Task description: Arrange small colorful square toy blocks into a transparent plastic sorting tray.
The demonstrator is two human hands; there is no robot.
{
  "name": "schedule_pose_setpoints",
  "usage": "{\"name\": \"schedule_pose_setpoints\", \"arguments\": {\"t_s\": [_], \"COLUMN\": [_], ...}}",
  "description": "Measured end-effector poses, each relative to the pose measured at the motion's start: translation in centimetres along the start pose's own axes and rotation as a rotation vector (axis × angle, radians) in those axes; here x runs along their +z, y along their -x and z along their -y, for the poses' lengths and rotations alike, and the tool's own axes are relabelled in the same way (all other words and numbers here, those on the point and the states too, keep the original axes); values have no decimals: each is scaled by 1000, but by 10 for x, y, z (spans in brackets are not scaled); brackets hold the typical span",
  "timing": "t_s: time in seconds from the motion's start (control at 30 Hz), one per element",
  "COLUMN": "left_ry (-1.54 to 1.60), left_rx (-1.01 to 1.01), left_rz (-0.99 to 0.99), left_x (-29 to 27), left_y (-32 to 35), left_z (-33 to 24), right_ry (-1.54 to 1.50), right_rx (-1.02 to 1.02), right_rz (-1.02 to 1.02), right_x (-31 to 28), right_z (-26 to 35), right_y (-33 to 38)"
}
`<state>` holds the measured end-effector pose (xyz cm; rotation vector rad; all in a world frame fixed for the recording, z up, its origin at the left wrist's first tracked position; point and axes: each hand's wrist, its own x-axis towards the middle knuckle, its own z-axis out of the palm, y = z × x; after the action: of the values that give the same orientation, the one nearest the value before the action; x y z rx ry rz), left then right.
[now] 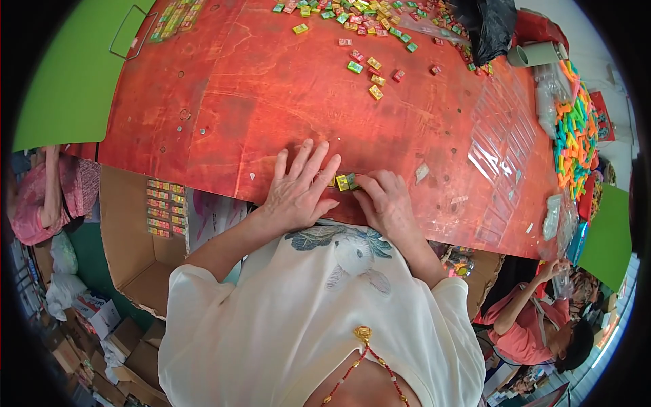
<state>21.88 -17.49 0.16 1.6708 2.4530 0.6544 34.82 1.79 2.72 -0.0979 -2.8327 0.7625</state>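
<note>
Necklace (pixel 386 367) and gold pendant (pixel 363 333) lie nearest, at the neck of a white shirt (pixel 298 319) with an animal and leaves on its front; beyond the shirt, both hands are at the near edge of a red bench (pixel 271 88). Small yellow and green packs (pixel 346 182) sit on the bench between the hands, near its edge; the left hand (pixel 296 193) is palm down just left of them, its fingers spread wide, with nothing seen in their hold; the right hand (pixel 392 207) has its fingers curled in at the right end of the packs, touching them, though I cannot tell whether they pinch one.

Loose packs (pixel 375 62) are scattered over the far part of the bench, thickest beside a black bag (pixel 491 30) at far right; clear trays (pixel 498 163) lie on the right side, and rows of packs (pixel 178 19) lie at far left by a green board (pixel 68 74). Below the near left edge, an open carton (pixel 129 230) holds more rows (pixel 158 210); past the bench's right side is a heap of bright pieces (pixel 575 139); one co-worker (pixel 532 325) in pink is at near right, another (pixel 57 193) at left.
</note>
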Motion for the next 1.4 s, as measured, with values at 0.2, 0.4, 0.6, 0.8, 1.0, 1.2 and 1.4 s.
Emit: {"name": "schedule_pose_setpoints", "arguments": {"t_s": [0.2,0.4,0.6,0.8,1.0,1.2,1.4], "left_ry": [-80,-38,86,-4,-25,-17,-189], "left_rx": [-44,-94,-176,-163,-142,-114,289], "left_rz": [85,68,9,74,57,-15,-152], "left_x": [15,17,8,11,17,3,45], "left_y": [0,-3,-4,-2,-5,-8,-29], "left_z": [-2,-1,1,-3,-2,-3,-6], "right_ry": [106,100,67,-161,142,-458,-295], "right_rx": [-70,-70,-74,28,-54,251,230], "right_rz": [-55,-137,-196,-187,-133,-255,-373], "right_x": [28,38,25,21,19,13,25], "right_z": [3,2,0,4,0,-8,-31], "right_y": [-4,-6,1,6,11,4,14]}}
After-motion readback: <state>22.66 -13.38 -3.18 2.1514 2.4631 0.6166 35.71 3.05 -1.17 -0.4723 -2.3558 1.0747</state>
